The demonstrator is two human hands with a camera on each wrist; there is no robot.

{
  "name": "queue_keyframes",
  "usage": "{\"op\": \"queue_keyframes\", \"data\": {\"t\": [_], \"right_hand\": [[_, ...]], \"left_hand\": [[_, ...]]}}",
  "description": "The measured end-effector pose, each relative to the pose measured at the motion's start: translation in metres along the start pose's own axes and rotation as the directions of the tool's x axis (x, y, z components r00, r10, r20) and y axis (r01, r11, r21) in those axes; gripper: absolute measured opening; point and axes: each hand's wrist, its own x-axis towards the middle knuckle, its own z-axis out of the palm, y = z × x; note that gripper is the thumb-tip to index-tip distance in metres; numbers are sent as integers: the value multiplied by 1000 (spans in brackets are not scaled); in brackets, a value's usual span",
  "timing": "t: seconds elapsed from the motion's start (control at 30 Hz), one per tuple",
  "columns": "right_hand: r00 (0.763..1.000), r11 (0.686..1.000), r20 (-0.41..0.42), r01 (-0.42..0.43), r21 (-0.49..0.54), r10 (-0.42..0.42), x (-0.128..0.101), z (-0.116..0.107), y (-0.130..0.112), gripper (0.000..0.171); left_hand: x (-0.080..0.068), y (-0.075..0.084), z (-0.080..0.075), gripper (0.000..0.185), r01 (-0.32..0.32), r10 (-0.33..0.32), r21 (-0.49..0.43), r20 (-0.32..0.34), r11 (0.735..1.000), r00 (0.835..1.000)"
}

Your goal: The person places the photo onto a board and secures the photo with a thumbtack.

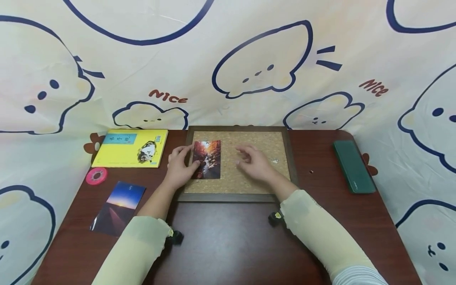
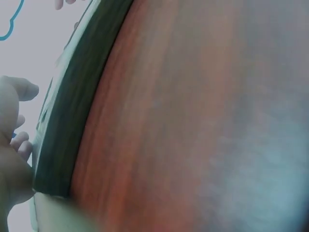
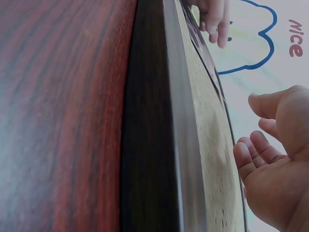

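A photo print [image 1: 210, 158] with an orange and dark scene lies on the left part of a framed cork board [image 1: 231, 186]. My left hand [image 1: 179, 168] rests at the photo's left side, thumb tip on its lower left edge and index fingertip by the top left corner. Just right of the photo, my right hand [image 1: 254, 162] is over the cork with its fingers loosely bent and nothing visible between them. In the right wrist view, the right hand [image 3: 275, 154] appears beside the board's edge, thumb apart from the fingers. A tiny shiny item [image 1: 274, 161] sits on the cork to its right.
On the left are a yellow book [image 1: 124, 156], a pink tape roll [image 1: 96, 176] and a second photo print [image 1: 119, 208] with a blue sky. A green box [image 1: 354, 167] lies at the right edge. Between it and the board is a tiny object [image 1: 311, 171].
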Motion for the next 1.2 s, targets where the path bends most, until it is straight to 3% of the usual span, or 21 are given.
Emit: {"op": "queue_keyframes", "data": {"t": [0.3, 0.77, 1.03, 1.2], "right_hand": [[998, 1000, -58, 7, -24, -8, -22, -16, 2, 49], [996, 1000, -90, 18, -15, -20, -56, -43, 22, 48], [991, 999, -136, 4, -53, -11, -78, -59, 33, 46], [985, 998, -169, 6, -67, -17, -91, -69, 42, 46]], "left_hand": [[-19, -3, -7, 62, -34, 34, -10, -18, 999, 999], [-48, -6, -24, 62, -98, 98, -28, -14, 995, 995], [-63, -4, -36, 64, -96, 96, -48, 0, 994, 995], [-71, -7, -44, 63, -121, 121, -19, -12, 992, 993]]}}
